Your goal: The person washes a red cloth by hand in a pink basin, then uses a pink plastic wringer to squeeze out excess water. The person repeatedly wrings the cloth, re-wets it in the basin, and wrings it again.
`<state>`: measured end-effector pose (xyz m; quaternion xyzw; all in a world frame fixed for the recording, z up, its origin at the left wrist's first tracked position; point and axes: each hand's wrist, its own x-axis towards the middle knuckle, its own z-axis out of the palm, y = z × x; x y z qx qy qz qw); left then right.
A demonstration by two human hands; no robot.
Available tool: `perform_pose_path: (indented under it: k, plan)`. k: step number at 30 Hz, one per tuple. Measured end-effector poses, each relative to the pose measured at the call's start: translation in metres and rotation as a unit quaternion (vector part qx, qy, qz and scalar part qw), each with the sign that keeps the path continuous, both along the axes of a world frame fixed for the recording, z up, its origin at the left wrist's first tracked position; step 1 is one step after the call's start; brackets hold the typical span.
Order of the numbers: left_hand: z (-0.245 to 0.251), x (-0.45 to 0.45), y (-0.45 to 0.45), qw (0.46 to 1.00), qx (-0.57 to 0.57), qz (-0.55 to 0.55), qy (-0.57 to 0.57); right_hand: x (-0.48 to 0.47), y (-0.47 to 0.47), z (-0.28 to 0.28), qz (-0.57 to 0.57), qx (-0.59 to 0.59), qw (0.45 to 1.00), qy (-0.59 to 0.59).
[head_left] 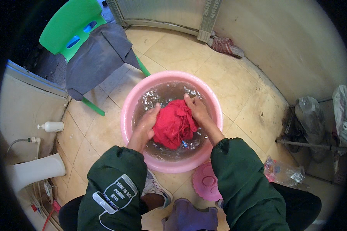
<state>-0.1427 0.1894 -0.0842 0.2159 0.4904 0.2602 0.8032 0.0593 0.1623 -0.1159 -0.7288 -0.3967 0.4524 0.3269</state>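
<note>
A bunched red cloth (pixel 175 124) with loose strings or fringe is held between my two hands over the pink basin (pixel 170 169). My left hand (pixel 148 122) presses against its left side, thumb up. On the upper right of the bundle, my right hand (pixel 198 109) grips it with thumb and fingers. Murky, rippling water (pixel 173 157) fills much of the basin around and under the cloth. A small blue item (pixel 185 144) shows at the cloth's lower edge; what it is cannot be made out.
A green plastic chair (pixel 70 27) draped with a grey cloth (pixel 101 60) stands at the upper left. A white pump bottle (pixel 53 126) and a white pedestal (pixel 37 171) are at left. A pink scalloped plastic piece (pixel 205 182) lies near the basin. Shoes (pixel 225 46), a rack (pixel 306 143) and plastic bags are right.
</note>
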Motion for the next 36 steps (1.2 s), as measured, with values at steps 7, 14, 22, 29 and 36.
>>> perform_pose_path:
  k: [7, 14, 22, 29, 36]
  plan:
    - [-0.014, -0.013, -0.010, 0.705, 0.509, -0.114, 0.480, -0.016, -0.038, 0.016, 0.144, 0.193, 0.858, -0.453]
    - [-0.030, -0.003, -0.055, 0.659, 0.450, -0.290, 0.529, -0.012, -0.041, -0.008, 0.246, 0.054, 0.871, -0.421]
    - [-0.048, -0.027, -0.015, 0.905, 0.296, -0.155, 0.262, 0.004, -0.025, -0.023, 0.091, 0.036, 0.981, 0.167]
    - [-0.007, 0.006, -0.017, 0.982, 0.051, 0.154, -0.096, -0.041, -0.025, 0.036, -0.032, 0.173, 0.947, 0.270]
    - [0.005, 0.011, -0.029, 0.981, 0.017, 0.160, -0.109, -0.091, -0.048, 0.077, 0.057, 0.261, 0.952, -0.147]
